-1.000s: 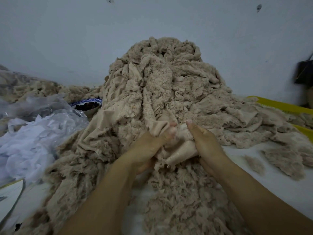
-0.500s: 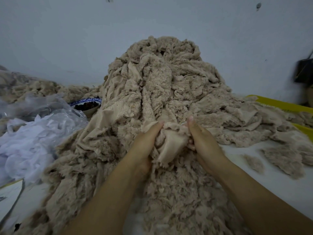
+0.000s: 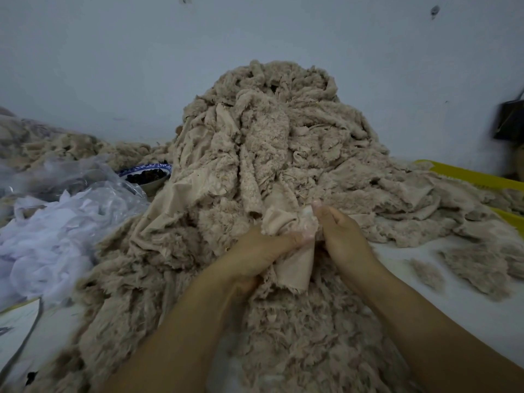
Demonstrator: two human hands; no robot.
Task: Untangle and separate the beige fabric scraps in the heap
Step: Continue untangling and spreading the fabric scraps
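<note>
A tall heap of beige fleecy fabric scraps [image 3: 272, 143] rises against the wall and spreads down toward me. At its front, a smooth-backed beige scrap [image 3: 295, 265] hangs between my hands. My left hand [image 3: 261, 251] grips its left side with curled fingers, thumb pointing right. My right hand [image 3: 340, 236] pinches the scrap's upper right edge, fingertips up. The two hands almost touch. Where the scrap joins the heap is hidden under other pieces.
White fabric and clear plastic [image 3: 51, 228] lie at the left, with a blue-rimmed bowl [image 3: 147, 174] behind. Loose beige tufts [image 3: 428, 273] sit on the white surface at the right. A yellow edge [image 3: 467, 174] and a dark object [image 3: 510, 120] are at the far right.
Both hands have shifted slightly right and regripped the scrap. Its lower flap now hangs longer between them, and my left thumb lies across its front.
</note>
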